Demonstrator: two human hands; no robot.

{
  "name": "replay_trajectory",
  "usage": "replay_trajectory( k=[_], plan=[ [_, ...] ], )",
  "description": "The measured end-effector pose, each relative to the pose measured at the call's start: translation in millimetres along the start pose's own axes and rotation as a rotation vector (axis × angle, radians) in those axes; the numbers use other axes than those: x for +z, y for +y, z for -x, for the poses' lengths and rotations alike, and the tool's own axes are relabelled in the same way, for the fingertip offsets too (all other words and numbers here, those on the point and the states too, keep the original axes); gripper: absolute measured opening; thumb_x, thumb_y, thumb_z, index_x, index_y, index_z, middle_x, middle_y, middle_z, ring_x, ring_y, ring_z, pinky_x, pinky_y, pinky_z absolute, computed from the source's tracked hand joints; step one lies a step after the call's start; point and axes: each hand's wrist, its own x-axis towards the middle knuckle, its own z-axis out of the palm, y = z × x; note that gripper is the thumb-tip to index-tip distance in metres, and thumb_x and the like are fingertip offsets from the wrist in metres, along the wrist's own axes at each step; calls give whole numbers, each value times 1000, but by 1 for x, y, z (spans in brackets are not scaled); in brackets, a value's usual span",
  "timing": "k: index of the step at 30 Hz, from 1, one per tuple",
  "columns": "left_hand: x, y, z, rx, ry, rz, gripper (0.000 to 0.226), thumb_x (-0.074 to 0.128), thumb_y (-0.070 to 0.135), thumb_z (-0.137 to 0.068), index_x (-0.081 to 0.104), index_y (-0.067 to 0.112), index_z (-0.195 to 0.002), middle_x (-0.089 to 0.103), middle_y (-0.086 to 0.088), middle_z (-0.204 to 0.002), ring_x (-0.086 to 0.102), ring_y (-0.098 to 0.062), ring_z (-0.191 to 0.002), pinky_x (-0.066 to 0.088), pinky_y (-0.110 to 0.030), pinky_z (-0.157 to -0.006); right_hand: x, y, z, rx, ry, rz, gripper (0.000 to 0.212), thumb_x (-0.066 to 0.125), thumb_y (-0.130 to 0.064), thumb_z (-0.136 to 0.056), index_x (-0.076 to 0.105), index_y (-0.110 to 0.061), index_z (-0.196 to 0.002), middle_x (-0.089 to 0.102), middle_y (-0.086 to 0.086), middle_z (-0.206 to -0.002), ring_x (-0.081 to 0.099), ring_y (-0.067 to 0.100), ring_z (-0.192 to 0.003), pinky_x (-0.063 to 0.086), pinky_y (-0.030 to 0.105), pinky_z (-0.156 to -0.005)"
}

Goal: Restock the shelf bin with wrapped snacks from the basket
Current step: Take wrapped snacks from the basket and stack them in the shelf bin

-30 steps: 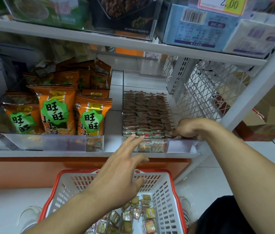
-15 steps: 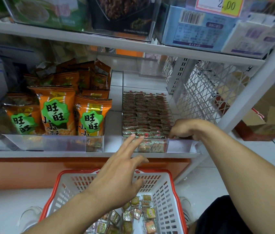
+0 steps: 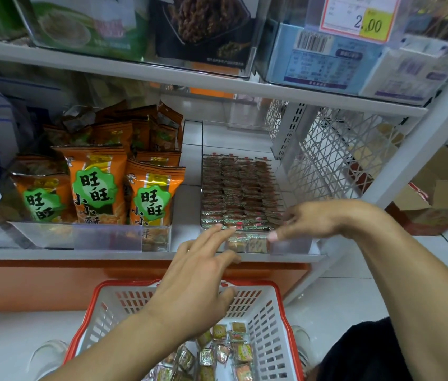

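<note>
Both empty, fingers spread, the right hand [image 3: 310, 221] and left hand [image 3: 200, 279] hover at the shelf bin's [image 3: 291, 247] front lip, the basket [image 3: 269, 320] of wrapped snacks [image 3: 242, 351] directly below.

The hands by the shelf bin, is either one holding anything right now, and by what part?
Nothing is held. The left hand reaches toward the shelf bin with straight fingers; the right hand hovers open over the wrapped snacks.

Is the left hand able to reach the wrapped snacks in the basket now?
Probably yes: the left hand is open above the basket, and nothing covers the wrapped snacks.
</note>
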Motion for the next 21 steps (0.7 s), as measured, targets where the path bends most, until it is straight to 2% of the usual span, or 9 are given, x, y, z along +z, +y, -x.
replay_trajectory(
  k=[2,3,5,7,9,11,13,18,21],
  plan=[
    [-5,4,-4,-11,25,-29,51,63,52,-92,50,41,-140,20,19,-164,3,-1,-151,6,-32,-121,-2,9,7,-55,49,25,17,70,-38,-91,61,-30,-104,67,-2,-114,63,13,-94,53,29,-80],
    [-8,6,-6,-17,34,-25,52,62,51,-93,48,42,-142,26,20,-161,9,1,-147,8,-31,-119,-4,12,8,-91,130,-22,11,69,-24,-93,59,-29,-94,69,-2,-107,64,12,-88,54,27,-74],
    [-15,10,-13,-46,66,69,55,63,50,-94,43,44,-144,34,25,-152,16,8,-136,13,-24,-114,-7,16,9,-184,255,-446,16,65,-7,-95,61,-21,-100,73,4,-110,71,20,-96,61,36,-81],
    [-26,16,-22,-109,126,292,55,65,49,-93,41,48,-143,42,32,-142,26,17,-123,22,-17,-108,-9,9,13,-330,154,-992,27,68,-6,-91,58,-4,-115,74,17,-114,73,31,-99,63,37,-82],
    [-36,19,-33,-194,188,638,47,71,44,-91,51,46,-134,59,32,-128,49,20,-113,38,-6,-96,-4,-3,16,-451,38,-1214,51,74,-15,-81,54,5,-122,73,21,-110,72,27,-87,61,28,-69],
    [-46,19,-42,-257,207,923,34,76,35,-90,62,40,-121,73,21,-110,67,7,-100,52,-13,-84,3,-17,18,-517,20,-1282,54,79,-19,-74,59,2,-119,73,17,-101,69,17,-75,57,22,-60],
    [-54,16,-47,-285,229,1045,21,75,29,-91,70,33,-110,78,11,-99,74,-6,-91,57,-21,-76,7,-26,18,-554,31,-1298,44,80,-20,-74,65,-4,-113,75,8,-92,67,9,-69,52,19,-56],
    [-53,7,-49,-333,240,1118,12,73,20,-93,75,23,-105,79,1,-90,74,-11,-77,58,-31,-78,5,-23,15,-578,17,-1336,35,67,-39,-87,73,-11,-106,67,3,-79,61,13,-69,50,25,-59],
    [-51,4,-52,-321,240,1068,12,74,23,-92,76,24,-104,78,-1,-88,71,-8,-75,59,-31,-76,4,-21,13,-590,68,-1258,38,73,-32,-83,72,-9,-113,65,1,-77,59,8,-64,46,20,-56]
  ],
)
